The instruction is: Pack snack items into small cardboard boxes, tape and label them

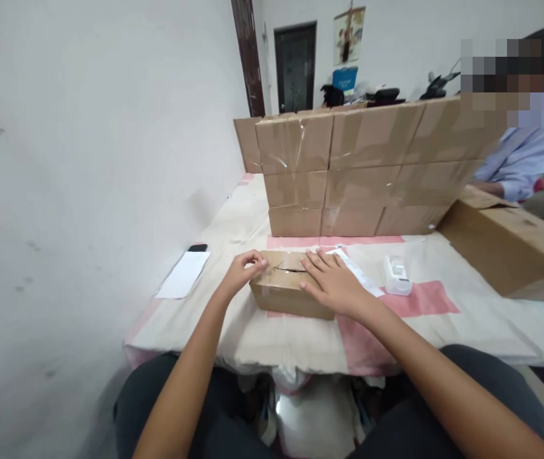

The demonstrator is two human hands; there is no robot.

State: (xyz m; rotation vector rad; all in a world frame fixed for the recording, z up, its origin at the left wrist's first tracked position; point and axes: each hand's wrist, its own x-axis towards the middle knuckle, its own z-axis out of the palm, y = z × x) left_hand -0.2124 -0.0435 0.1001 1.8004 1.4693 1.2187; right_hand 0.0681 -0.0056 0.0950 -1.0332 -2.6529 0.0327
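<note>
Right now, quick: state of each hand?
Left hand: curled at the left end of the small box; grip unclear.
Right hand: open, on its top.

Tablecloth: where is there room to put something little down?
Bare tablecloth shows left of the stacked cartons, beside the wall, and between the white plastic container and the large cardboard box. Crowded: around the small cardboard box, with the left hand, right hand and paper sheet.

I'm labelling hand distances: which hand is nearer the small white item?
Right. The right hand rests on the cardboard box, left of the white item; the left hand is at the box's left end, farther away.
</note>
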